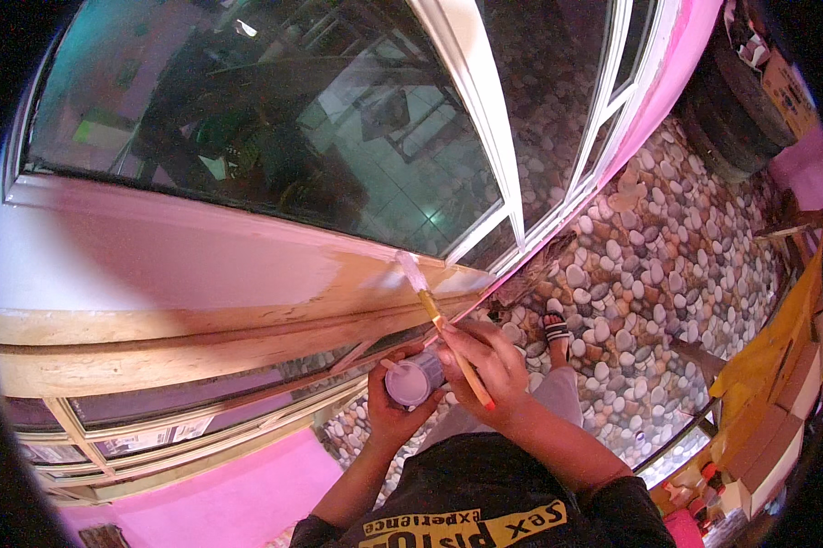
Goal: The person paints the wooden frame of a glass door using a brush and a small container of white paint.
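Observation:
In my right hand (492,370) is a paintbrush (427,300) with a wooden handle and a red end, pinched by the fingers. Its pale bristles touch the wooden window sill (338,297) close to the glass. White paint covers the sill's left part, while bare tan wood shows toward the right corner and along the front edge. My left hand (395,406) wraps round a small clear cup (410,382) of whitish paint, held just below the brush. A streak of paint marks the cup's rim.
Dark window glass (274,119) with white frames (485,100) rises beyond the sill. A pink wall (220,484) lies below left. Pebble-patterned flooring (631,274) spreads to the right, with my sandalled foot (556,331) on it. Stacked tires (736,110) and cardboard (786,393) line the right side.

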`<state>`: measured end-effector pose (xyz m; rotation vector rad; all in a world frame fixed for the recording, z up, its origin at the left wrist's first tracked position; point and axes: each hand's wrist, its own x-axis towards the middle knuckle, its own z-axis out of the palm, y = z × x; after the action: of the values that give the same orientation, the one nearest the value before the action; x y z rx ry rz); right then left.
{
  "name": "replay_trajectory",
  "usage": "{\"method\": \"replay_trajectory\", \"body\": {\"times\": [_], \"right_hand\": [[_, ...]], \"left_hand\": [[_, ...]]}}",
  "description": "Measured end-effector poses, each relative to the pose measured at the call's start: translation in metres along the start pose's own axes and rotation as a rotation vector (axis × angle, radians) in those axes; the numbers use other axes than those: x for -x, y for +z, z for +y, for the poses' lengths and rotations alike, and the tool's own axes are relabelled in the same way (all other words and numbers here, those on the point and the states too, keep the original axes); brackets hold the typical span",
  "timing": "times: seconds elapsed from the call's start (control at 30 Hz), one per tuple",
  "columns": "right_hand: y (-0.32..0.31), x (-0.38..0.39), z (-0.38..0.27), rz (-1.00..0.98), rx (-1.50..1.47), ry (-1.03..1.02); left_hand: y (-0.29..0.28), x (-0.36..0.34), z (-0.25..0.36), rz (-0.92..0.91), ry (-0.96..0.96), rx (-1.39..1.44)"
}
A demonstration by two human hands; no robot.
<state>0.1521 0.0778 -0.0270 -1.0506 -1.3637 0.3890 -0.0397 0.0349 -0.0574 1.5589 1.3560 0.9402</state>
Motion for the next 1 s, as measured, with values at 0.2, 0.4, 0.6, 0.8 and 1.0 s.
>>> {"method": "replay_trajectory", "body": {"times": [0.2, 0.4, 0.6, 0.8, 1.0], "right_hand": [[0.004, 0.016, 0.019, -0.070, 0.118, 0.082], [0.002, 0.030, 0.025, -0.054, 0.119, 0.101], [0.006, 0.018, 0.021, -0.044, 0.067, 0.102], [0.008, 0.043, 0.050, -0.104, 0.118, 0.264], [0.006, 0.038, 0.041, -0.029, 0.061, 0.155]], "left_hand": [[0.003, 0.001, 0.004, -0.002, -0.057, 0.053], [0.005, -0.001, 0.006, 0.007, -0.005, 0.074], [0.003, 0.001, 0.007, -0.015, 0.012, -0.041], [0.005, 0.001, 0.005, -0.050, 0.029, 0.049], [0.005, 0.003, 0.004, -0.056, 0.017, 0.021]]}}
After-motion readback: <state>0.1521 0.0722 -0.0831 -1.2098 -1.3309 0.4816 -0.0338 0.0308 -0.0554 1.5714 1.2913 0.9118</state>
